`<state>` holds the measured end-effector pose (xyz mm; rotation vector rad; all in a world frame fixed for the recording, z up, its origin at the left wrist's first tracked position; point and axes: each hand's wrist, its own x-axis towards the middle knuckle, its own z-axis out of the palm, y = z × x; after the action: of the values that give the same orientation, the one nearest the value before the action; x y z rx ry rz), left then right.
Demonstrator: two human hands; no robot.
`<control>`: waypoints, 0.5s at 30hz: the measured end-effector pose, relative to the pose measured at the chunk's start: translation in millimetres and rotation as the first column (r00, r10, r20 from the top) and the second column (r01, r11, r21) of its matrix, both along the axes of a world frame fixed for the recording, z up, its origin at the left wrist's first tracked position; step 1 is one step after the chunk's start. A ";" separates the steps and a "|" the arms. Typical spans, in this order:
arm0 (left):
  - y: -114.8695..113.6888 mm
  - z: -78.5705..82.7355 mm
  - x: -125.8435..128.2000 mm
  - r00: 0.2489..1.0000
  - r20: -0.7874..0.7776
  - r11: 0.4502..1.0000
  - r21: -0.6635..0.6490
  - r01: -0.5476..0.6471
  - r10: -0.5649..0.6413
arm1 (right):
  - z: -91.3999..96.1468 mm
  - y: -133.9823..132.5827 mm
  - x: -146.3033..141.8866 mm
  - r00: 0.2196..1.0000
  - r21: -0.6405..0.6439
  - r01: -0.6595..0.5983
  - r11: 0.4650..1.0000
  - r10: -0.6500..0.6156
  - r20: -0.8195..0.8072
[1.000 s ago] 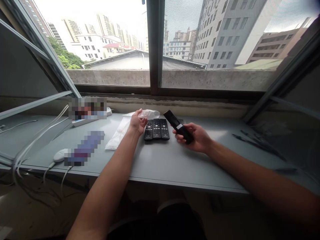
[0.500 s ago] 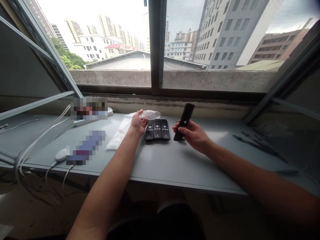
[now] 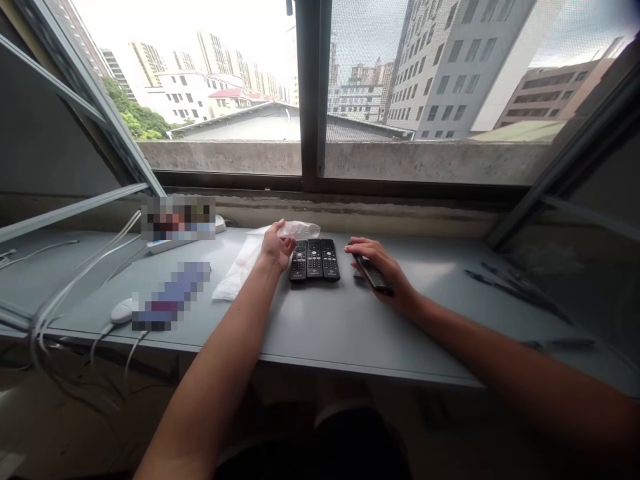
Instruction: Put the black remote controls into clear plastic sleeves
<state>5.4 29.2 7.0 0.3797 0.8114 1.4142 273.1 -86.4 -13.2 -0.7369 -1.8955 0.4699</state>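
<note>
Remote control occupied the grip of the right hand; the left hand held a plastic bag beside three remotes.

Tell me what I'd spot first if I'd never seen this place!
Probably the big, bright window across the top, with tall buildings outside. Next, three black remotes lying side by side on the grey desk, near the middle of the picture. Just to their right, the right hand holds another dark remote.
</note>
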 end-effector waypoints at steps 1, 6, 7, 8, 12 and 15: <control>0.0 -0.2 0.0 1.000 -0.004 1.000 0.003 0.003 -0.003 | -1.5 1.7 1.0 1.000 0.006 0.003 1.000 -0.004 0.005; 0.7 -1.7 -0.7 1.000 -0.016 1.000 0.019 0.006 -0.005 | -6.6 4.6 6.0 1.000 -0.064 0.014 0.998 -0.015 -0.013; 0.7 -1.7 -0.8 1.000 -0.014 1.000 0.015 0.005 -0.005 | -6.9 3.9 6.3 1.000 -0.099 0.010 0.995 -0.012 -0.021; 0.7 -1.6 -0.9 1.000 -0.010 1.000 0.011 0.005 -0.004 | -7.1 3.1 6.3 0.999 -0.136 0.006 0.991 -0.011 -0.034; -0.7 0.0 -1.1 1.000 0.005 0.999 0.035 -0.010 0.009 | -9.5 1.5 3.2 0.992 -0.224 0.039 0.974 -0.065 -0.111; -2.0 0.8 -1.2 1.000 0.002 0.998 0.060 -0.031 0.031 | -13.4 2.6 0.4 0.988 -0.280 0.032 0.959 -0.072 -0.134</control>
<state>4.2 27.2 7.9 0.4139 0.7782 1.4700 273.4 -83.8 -26.6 -0.9087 -1.6900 0.7464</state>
